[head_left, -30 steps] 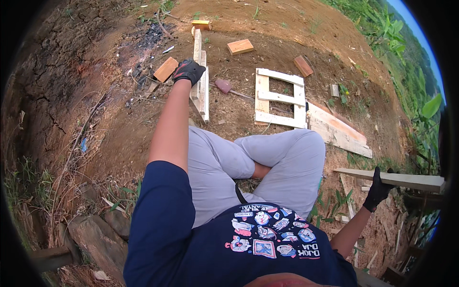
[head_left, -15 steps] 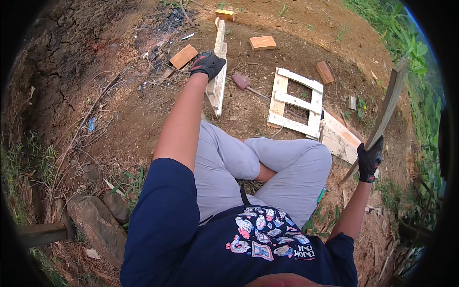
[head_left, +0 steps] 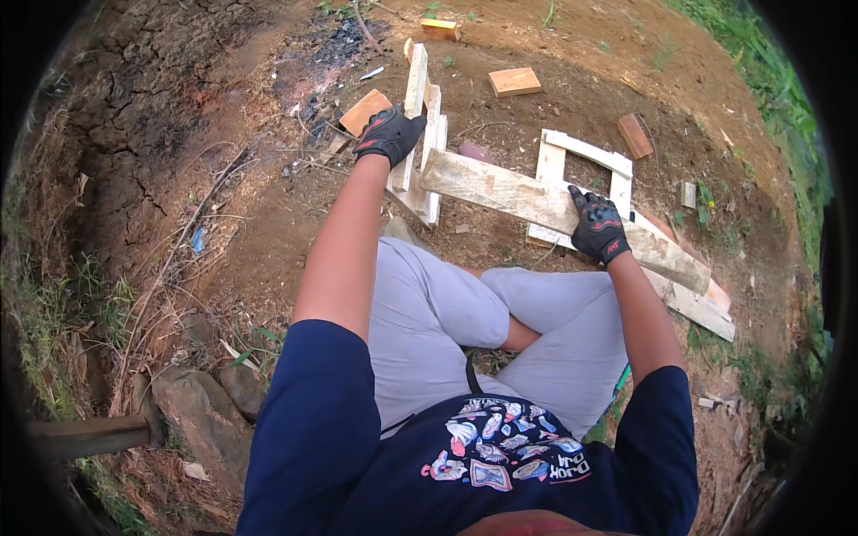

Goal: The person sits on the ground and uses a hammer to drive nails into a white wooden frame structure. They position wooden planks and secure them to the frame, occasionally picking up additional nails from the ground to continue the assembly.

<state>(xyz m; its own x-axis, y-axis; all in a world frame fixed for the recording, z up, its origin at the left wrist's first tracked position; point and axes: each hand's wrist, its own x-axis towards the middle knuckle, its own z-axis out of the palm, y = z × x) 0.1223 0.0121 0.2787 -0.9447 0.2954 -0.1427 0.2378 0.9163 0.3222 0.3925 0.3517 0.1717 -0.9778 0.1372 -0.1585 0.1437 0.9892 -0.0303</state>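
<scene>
My left hand (head_left: 391, 136), in a black glove, is closed on a narrow wooden assembly (head_left: 417, 85) of pale slats standing on edge. My right hand (head_left: 597, 225), also gloved, grips a long weathered board (head_left: 500, 189) from above. This board slants across in front of my crossed legs, its left end beside the slat assembly; I cannot tell whether they touch. Beyond the board lies a flat pale slatted frame (head_left: 619, 163), its near part covered. A reddish mallet head (head_left: 475, 153) shows just past the board, its handle hidden.
Several wooden blocks lie on the dirt, among them one at the far middle (head_left: 516, 82) and one beside my left hand (head_left: 363, 113). Another board (head_left: 693, 308) rests at the right. Stones (head_left: 198, 413) and a dry branch (head_left: 179, 241) are on the left.
My right hand has swung the long board from upright at the right down and leftward, across in front of me. My left hand keeps its hold on the slat assembly, which has turned slightly.
</scene>
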